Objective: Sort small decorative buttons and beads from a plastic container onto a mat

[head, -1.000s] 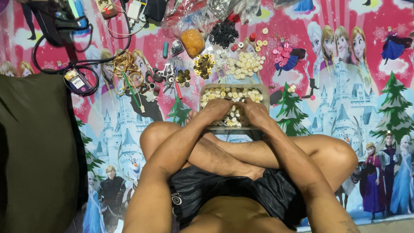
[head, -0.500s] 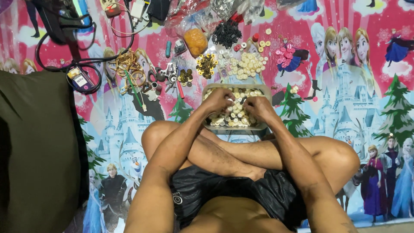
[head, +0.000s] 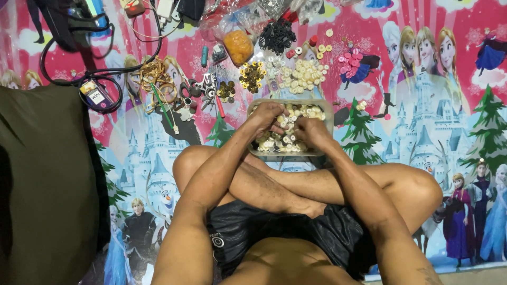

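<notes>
Both hands have moved deeper into the clear tray (head: pixel 328 108) of cream buttons (head: pixel 274 141) since a second ago; the left hand (head: pixel 266 117) now lies over the tray's middle with its fingers curled down into the pile; the right hand (head: pixel 311 131) sits just beside it, fingers pinched close, though what either grip holds I cannot tell; the tray rests on the patterned floor mat (head: pixel 412 105) ahead of crossed legs; sorted heaps lie beyond it: cream (head: pixel 302 75), dark (head: pixel 277 36), pink (head: pixel 349 63); so picking through the tray seems under way

black buttons (head: pixel 277 36) | orange pouch (head: pixel 238 46) | scissors (head: pixel 203 87) | dark cloth (head: pixel 45 179)
</notes>
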